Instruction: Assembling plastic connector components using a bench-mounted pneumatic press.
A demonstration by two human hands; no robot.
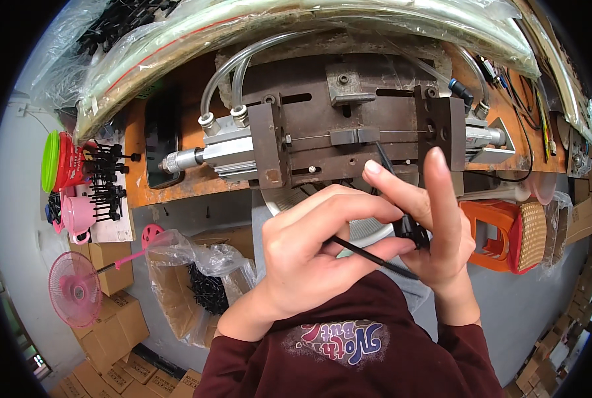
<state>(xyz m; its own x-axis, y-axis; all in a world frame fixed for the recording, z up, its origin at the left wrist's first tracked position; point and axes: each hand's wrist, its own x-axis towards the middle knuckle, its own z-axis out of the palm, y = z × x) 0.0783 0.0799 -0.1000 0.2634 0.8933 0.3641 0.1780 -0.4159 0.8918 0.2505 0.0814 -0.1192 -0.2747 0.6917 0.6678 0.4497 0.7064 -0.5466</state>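
A: What was seen around the hands, and was anything in the way?

B: A metal fixture (pixel 349 132) with a silver pneumatic cylinder (pixel 210 156) and clear hoses (pixel 243 60) was mounted on a worn orange table (pixel 177 179), just behind the hands. A clear plastic bag of black parts (pixel 203 278) was seen in an open carton lower left, and an orange plastic stool (pixel 501 235) was seen at the right. A pink fan (pixel 76 288) and brown cartons (pixel 114 318) lay on the floor at the left. The lower part of the fixture was partly covered by the fingers.

A: How were the materials described?

B: The fixture was of dark, stained steel with slots and bolts. A thin black plastic strap (pixel 372 255), smooth and narrow, with a thicker black head, was held between both hands, in front of the fixture and above a dark red sleeve (pixel 243 368).

A: And the pose of the hands?

B: The left hand (pixel 309 259) was curled, its grip pressed together on the strap with thumb and bent fingers. The right hand (pixel 442 232) was turned palm inward; the head of the strap was pinched by its thumb and lower fingers, while the index and middle fingers were stretched upward.
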